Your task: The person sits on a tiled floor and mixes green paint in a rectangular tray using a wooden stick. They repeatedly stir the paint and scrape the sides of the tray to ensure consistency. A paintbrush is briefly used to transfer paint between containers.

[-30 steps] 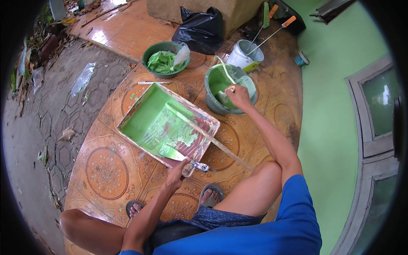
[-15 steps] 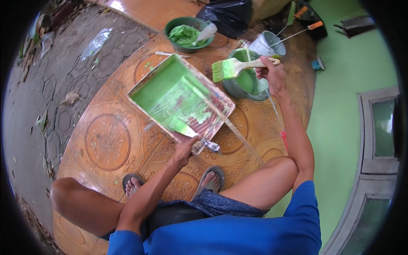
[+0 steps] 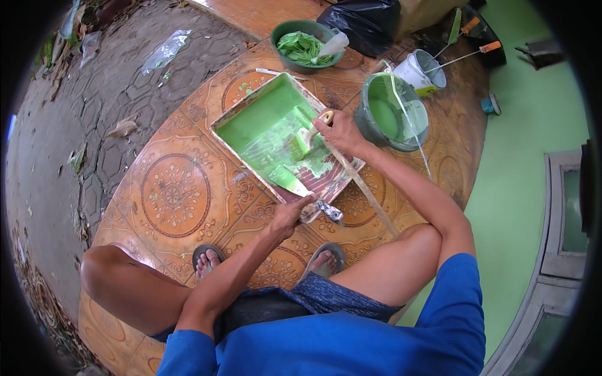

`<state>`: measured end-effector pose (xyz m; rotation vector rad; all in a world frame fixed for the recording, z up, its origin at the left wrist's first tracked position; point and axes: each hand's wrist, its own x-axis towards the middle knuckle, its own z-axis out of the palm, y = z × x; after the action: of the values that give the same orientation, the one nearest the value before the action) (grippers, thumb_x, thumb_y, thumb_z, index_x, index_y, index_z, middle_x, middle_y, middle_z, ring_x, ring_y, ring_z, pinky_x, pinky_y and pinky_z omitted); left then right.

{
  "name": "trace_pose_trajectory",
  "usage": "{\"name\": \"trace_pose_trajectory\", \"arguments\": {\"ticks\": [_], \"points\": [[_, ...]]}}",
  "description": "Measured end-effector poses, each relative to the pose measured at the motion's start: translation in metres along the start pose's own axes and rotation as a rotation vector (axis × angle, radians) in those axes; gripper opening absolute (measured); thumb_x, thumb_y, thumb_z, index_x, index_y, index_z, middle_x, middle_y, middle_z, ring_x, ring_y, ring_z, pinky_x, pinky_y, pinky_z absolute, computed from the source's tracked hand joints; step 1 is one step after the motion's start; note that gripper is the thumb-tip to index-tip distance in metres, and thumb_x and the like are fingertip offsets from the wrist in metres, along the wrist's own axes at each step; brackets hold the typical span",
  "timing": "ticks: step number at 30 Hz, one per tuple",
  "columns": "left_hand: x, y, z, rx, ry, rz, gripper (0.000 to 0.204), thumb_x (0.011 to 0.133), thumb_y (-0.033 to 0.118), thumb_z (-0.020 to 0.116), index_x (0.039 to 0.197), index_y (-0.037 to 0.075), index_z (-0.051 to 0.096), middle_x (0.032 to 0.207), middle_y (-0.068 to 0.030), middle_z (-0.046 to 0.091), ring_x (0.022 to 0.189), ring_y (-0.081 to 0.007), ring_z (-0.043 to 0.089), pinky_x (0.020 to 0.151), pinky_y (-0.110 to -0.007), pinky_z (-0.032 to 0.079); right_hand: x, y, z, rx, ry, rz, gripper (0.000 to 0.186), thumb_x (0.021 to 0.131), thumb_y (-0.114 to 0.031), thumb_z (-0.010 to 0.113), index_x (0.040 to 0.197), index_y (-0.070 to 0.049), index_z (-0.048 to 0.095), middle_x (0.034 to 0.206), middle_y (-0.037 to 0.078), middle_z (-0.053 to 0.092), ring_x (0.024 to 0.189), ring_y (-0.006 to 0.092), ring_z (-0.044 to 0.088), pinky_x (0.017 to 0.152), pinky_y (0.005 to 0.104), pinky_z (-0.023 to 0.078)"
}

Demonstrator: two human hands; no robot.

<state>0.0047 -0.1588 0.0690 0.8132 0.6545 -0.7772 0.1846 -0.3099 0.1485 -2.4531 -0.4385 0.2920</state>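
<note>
My right hand [image 3: 343, 133] is closed round the handle of a wide paintbrush [image 3: 303, 145], its green-coated bristles lowered into the paint tray [image 3: 243, 161]. Pale green paint pools at the tray's far end and streaks its ribbed near end. At the near corner my left hand [image 3: 290, 215] grips the tray's rim, fingers closed. Beside those fingers lies a flat tool with a green-smeared blade [image 3: 287, 179] and a wrapped, paint-spotted handle [image 3: 330, 212]; whether the fingers also hold it cannot be told. A long thin stick [image 3: 370, 199] slants from the tray toward my right knee.
A dark bucket [image 3: 369, 119] with green paint stands right of the tray, a white bucket [image 3: 414, 72] behind it. Farther back are a green basin [image 3: 285, 57] of green strips and a black bag [image 3: 357, 25]. A green wall [image 3: 508, 182] bounds the right side.
My right hand has brought the brush down and left, from above the dark bucket into the tray. My left hand keeps its place at the tray corner. The whole view has shifted slightly.
</note>
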Motion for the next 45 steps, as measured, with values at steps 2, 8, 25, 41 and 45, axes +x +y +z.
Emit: {"name": "trace_pose_trajectory", "arguments": {"ticks": [2,8,25,41,45], "points": [[-0.002,0.005,0.005,0.085,0.081,-0.058,0.045,0.080,0.023,0.076,0.109,-0.007,0.059,0.101,-0.0109,0.064,0.084,-0.0179,0.063,0.069,-0.030,0.054,0.002,-0.010,0.004,-0.120,0.001,-0.084,0.033,0.091,-0.033,0.056,0.090,-0.001,0.065,0.066,0.007,0.065,0.055,0.0206,0.060,0.060,0.0327,0.054],[0.011,-0.002,0.000,0.097,-0.020,-0.054,0.044,0.081,0.025,0.075,0.115,0.001,0.060,0.103,-0.0063,0.064,0.086,-0.0148,0.062,0.069,-0.029,0.053,-0.012,-0.031,0.035,-0.213,-0.218,-0.350,0.036,0.092,-0.035,0.050,0.097,-0.001,0.060,0.119,0.020,0.060,0.092,0.0326,0.064,0.089,0.0429,0.049],[0.016,-0.008,-0.003,-0.012,-0.016,-0.055,0.029,0.083,0.019,0.072,0.106,0.003,0.063,0.093,-0.0048,0.067,0.078,-0.0165,0.066,0.068,-0.027,0.055,-0.025,-0.040,0.005,-0.104,-0.201,-0.310,0.032,0.090,-0.031,0.051,0.095,-0.002,0.065,0.083,0.017,0.066,0.076,0.0321,0.064,0.071,0.0421,0.053],[0.020,-0.011,0.003,-0.049,0.047,-0.030,0.028,0.081,0.016,0.074,0.101,0.000,0.063,0.091,-0.0063,0.066,0.077,-0.0173,0.065,0.066,-0.029,0.055,-0.031,0.082,-0.129,-0.282,0.662,0.259,0.032,0.088,-0.030,0.058,0.078,0.000,0.064,0.062,0.018,0.061,0.054,0.0330,0.060,0.056,0.0430,0.050],[0.011,-0.005,0.009,-0.114,0.045,-0.029,0.031,0.078,0.013,0.077,0.100,-0.004,0.063,0.089,-0.0092,0.067,0.073,-0.0185,0.066,0.062,-0.029,0.055,-0.026,0.118,-0.111,-0.314,0.478,0.288,0.031,0.085,-0.028,0.059,0.078,0.002,0.065,0.067,0.024,0.062,0.066,0.0406,0.062,0.065,0.0473,0.050]]}}
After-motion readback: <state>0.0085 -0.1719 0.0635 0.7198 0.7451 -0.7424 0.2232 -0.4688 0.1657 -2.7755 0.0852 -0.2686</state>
